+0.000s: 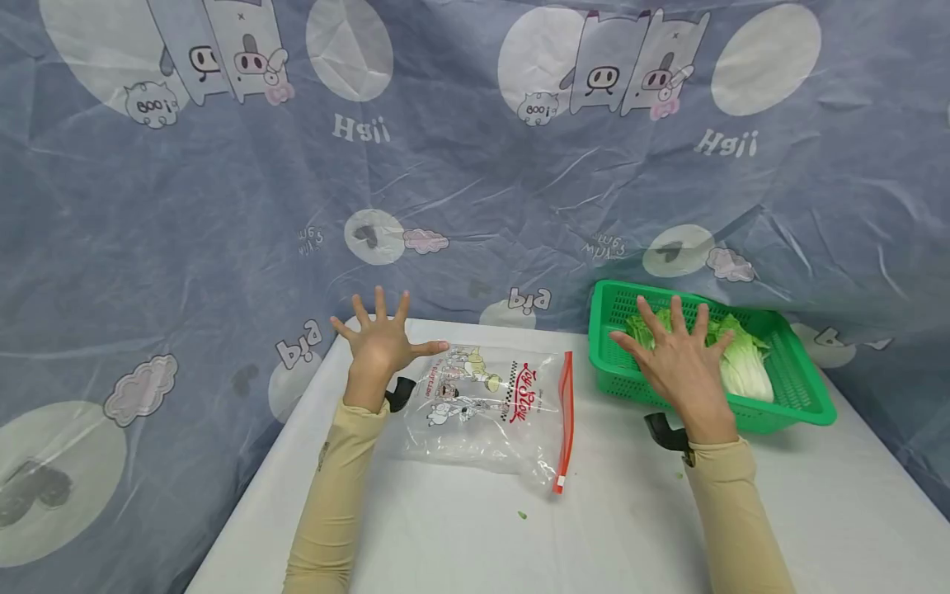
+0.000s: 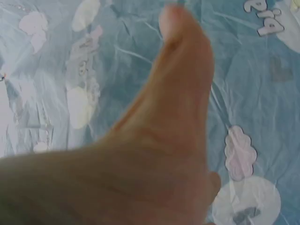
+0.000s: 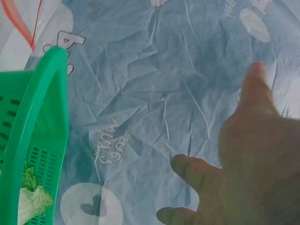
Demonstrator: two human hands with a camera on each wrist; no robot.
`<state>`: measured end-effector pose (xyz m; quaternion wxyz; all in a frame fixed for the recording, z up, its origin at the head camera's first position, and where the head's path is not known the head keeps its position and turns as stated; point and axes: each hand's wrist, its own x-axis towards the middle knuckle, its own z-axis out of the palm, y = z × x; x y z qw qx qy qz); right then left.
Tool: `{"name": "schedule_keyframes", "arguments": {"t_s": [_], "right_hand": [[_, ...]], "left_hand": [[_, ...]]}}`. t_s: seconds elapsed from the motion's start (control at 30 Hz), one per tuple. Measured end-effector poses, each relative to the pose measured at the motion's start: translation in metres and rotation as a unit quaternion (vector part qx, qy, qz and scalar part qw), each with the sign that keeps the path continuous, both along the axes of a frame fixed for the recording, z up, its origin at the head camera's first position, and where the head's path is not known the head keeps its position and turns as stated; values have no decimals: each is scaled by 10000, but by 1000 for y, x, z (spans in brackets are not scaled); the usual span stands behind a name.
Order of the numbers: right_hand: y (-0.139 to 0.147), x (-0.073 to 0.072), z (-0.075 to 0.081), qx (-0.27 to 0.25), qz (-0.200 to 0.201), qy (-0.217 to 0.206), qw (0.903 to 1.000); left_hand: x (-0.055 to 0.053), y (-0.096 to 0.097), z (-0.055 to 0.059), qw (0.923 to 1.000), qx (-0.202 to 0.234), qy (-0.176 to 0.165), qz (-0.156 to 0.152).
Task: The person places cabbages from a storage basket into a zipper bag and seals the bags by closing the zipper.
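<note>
My left hand [image 1: 380, 346] is raised with fingers spread, overlapping the left edge of a clear zip bag [image 1: 475, 421] in the head view. The bag lies flat with printed cartoon figures, and its red zip edge [image 1: 566, 421] faces right. Fingers splayed, my right hand [image 1: 683, 363] appears in front of a green plastic basket [image 1: 797, 363]. Inside the basket are leafy cabbages [image 1: 745, 367], partly hidden by that hand. Neither hand holds anything. The left wrist view shows the left thumb [image 2: 187, 70] extended; the right wrist view shows the basket rim [image 3: 35, 112] beside the right hand.
A white table [image 1: 460, 536] carries the bag and basket. A small green leaf scrap [image 1: 523, 515] lies in front of the bag. Behind the table hangs a grey-blue patterned sheet [image 1: 460, 181], which also drops along the left side.
</note>
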<state>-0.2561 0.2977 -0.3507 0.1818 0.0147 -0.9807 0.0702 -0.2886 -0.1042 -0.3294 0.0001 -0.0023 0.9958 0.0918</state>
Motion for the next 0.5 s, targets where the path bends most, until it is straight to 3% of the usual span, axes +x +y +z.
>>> {"name": "schedule_keyframes", "arguments": {"t_s": [0.1, 0.2, 0.27, 0.37, 0.43, 0.5], "right_hand": [[-6, 0, 1, -93, 124, 174, 9997], [-15, 0, -2, -309, 361, 448, 9979], [-21, 1, -7, -426, 557, 689, 9952], [-28, 3, -19, -584, 780, 872, 9914], [-32, 3, -29, -699, 901, 878, 9896], [-36, 4, -39, -896, 972, 748, 9884]], "left_hand": [[0, 11, -1, 9990, -159, 418, -29], [4, 31, -6, 9933, -206, 1123, -164], [8, 50, -10, 9850, -90, 1690, -349], [15, 81, -20, 9664, 341, 2418, -800], [20, 100, -28, 9574, 666, 2568, -1144], [23, 117, -38, 9525, 911, 2508, -1468]]}}
